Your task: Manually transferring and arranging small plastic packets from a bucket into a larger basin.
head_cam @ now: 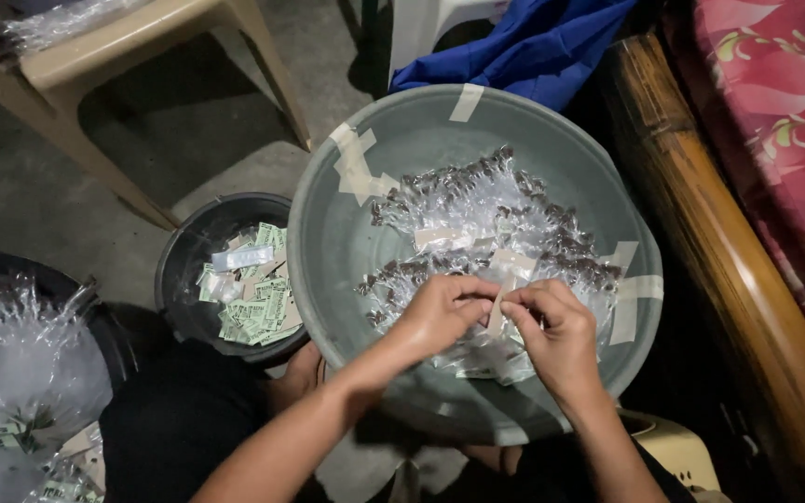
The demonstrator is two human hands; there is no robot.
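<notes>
left hand (440, 312) pinching strip (498, 312) | right hand (556, 331) pinching same strip, fingertips meeting | both over packets (477, 200) in grey basin (328, 242) on lap | black tub (188, 251) of green labels (258, 312) just left

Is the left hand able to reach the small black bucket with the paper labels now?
Probably yes: the black bucket stands open beside the left hand, nothing covers it. But both hands grip a small strip now.

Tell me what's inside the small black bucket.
The small black bucket holds a loose pile of small green-and-white paper labels and one pale strip. Its right side is covered by the grey basin, so anything there is hidden.
</notes>
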